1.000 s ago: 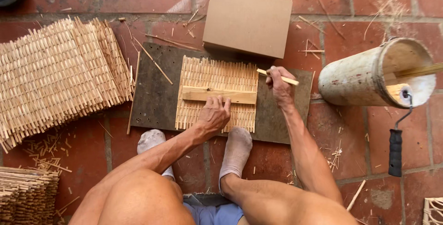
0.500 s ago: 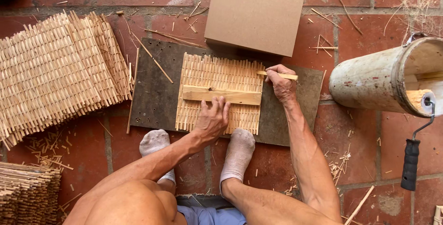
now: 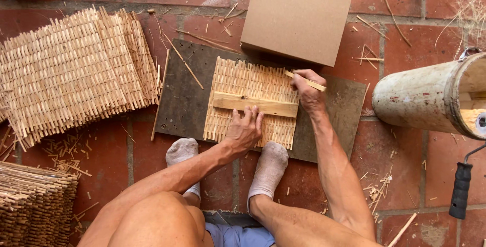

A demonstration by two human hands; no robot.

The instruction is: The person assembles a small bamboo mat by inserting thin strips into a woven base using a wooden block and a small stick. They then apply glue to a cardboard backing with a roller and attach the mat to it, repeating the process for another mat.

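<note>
A small woven mat of pale sticks [image 3: 251, 81] lies on a dark board [image 3: 183, 100] on the brick floor. A flat wooden slat [image 3: 276, 106] lies across the mat. My left hand [image 3: 244, 130] presses flat on the mat's near half, fingers touching the slat. My right hand [image 3: 308, 91] rests at the mat's right edge and grips a thin wooden stick [image 3: 318, 85] that juts out to the right. My two socked feet [image 3: 268, 168] sit just below the board.
A brown cardboard box [image 3: 296, 16] stands behind the board. Stacked woven mats [image 3: 71, 72] lie at left, another pile [image 3: 33, 204] at bottom left. A white bucket [image 3: 430, 100] lies on its side at right, a black-handled tool [image 3: 461, 189] below it.
The view has shifted a little, so bucket and box sit further right and up. My right hand has lowered slightly along the mat's right edge. My left hand stays on the mat.
</note>
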